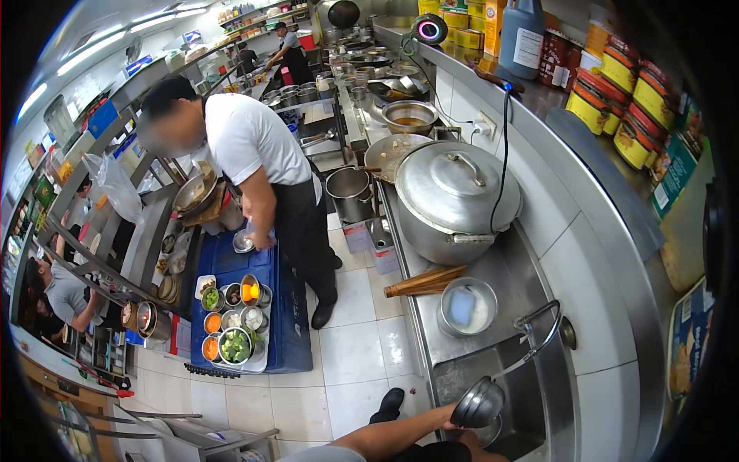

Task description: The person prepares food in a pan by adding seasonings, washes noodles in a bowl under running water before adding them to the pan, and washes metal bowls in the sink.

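Observation:
My left hand (445, 418) reaches in from the bottom and grips the rim of a metal bowl (479, 402), which looks like one of a nested stack. The bowl is tipped on its side over the sink (523, 416). From the curved faucet (543, 323), a stream of water runs down toward it. Below, my right hand (476, 449) shows only in part at the bottom edge; its fingers are hidden. Close to it, partly covered by the tilted bowl, is another round metal rim (493, 433) in the sink.
A metal basin (468, 306) with a blue sponge-like block, a bundle of thin sticks (423, 282) and a large lidded pot (458, 200) stand along the counter. At left, a co-worker (262, 162) bends over a blue chest (289, 331) bearing several ingredient containers.

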Tool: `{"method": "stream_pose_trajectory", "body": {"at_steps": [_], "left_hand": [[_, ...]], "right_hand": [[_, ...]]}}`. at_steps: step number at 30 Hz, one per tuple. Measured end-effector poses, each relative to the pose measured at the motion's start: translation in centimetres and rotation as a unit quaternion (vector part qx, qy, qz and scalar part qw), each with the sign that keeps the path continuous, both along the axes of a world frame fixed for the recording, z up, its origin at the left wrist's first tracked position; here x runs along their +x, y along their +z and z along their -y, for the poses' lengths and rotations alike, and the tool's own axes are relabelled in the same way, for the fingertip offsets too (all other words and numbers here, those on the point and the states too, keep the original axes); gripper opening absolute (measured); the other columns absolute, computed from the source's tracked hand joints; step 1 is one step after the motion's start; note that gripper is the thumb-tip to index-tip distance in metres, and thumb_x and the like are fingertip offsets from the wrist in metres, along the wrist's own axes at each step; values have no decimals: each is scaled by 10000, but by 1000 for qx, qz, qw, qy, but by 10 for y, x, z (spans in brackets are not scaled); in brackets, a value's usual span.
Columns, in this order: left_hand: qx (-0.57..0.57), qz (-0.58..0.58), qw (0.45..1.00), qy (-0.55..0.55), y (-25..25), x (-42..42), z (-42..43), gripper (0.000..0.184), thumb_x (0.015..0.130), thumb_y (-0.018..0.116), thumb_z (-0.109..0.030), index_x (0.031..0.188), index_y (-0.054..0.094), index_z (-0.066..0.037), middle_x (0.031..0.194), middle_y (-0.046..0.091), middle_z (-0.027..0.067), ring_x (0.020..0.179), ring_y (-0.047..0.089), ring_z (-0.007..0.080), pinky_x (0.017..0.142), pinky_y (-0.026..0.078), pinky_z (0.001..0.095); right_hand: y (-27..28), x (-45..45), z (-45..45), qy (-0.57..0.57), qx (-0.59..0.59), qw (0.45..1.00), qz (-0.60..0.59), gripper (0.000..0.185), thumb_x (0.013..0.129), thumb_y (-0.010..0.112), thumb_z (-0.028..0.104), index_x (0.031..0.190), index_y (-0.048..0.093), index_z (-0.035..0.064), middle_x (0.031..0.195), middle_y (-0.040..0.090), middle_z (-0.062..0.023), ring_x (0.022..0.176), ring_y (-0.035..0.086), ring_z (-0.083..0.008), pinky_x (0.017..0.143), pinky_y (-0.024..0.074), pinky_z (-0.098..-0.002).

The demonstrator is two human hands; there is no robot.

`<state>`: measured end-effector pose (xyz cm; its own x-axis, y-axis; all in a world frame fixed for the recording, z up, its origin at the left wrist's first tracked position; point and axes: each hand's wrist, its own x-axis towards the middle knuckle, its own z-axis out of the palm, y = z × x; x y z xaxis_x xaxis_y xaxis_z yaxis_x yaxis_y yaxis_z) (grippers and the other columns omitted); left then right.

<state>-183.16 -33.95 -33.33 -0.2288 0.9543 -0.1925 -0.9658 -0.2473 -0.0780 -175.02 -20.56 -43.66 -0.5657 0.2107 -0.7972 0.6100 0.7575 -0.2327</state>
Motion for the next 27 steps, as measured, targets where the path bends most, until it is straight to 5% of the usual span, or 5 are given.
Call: {"method": "stream_pose_trajectory", "body": {"at_steps": [11, 14, 19, 21, 27], "left_hand": [[-47, -69, 996, 29, 9, -33, 75, 322, 1010, 465, -309, 1123, 632, -57, 1010, 705, 101, 922, 693, 208, 752, 599, 385], [-67, -88, 993, 44, 19, -39, 106, 331, 1011, 456, -320, 1151, 615, -67, 1028, 699, 103, 916, 695, 213, 738, 604, 387], [-96, -108, 988, 62, 32, -44, 146, 349, 1012, 440, -339, 1198, 588, -82, 1058, 691, 106, 905, 699, 221, 715, 614, 389], [-105, -116, 985, 72, 34, -45, 157, 358, 1013, 434, -346, 1216, 577, -88, 1071, 687, 108, 901, 700, 224, 705, 617, 390], [-106, -103, 983, 114, 48, -43, 174, 389, 1015, 415, -369, 1272, 543, -107, 1107, 677, 111, 888, 704, 233, 677, 629, 393]], "right_hand": [[18, -125, -29, 80, -66, 989, 107, 383, 939, 500, 393, 1037, 688, 74, 975, 686, -131, 960, 650, -333, 797, 529, -529], [-95, -158, -99, -41, -205, 969, 134, 442, 943, 503, 411, 1177, 632, 59, 1128, 648, -156, 973, 648, -353, 810, 526, -563], [0, -201, -80, -177, -112, 975, -78, 443, 938, 563, 377, 1262, 578, 75, 1176, 621, -140, 1027, 595, -311, 780, 522, -529], [129, -181, -44, -388, -173, 895, -139, 691, 918, 601, 513, 1434, 427, 87, 1425, 472, -149, 1267, 478, -288, 928, 467, -527], [195, -124, -46, -637, -379, 640, -203, 880, 866, 515, 718, 1498, 358, 125, 1525, 374, -56, 1370, 389, -259, 1086, 355, -442]]}}
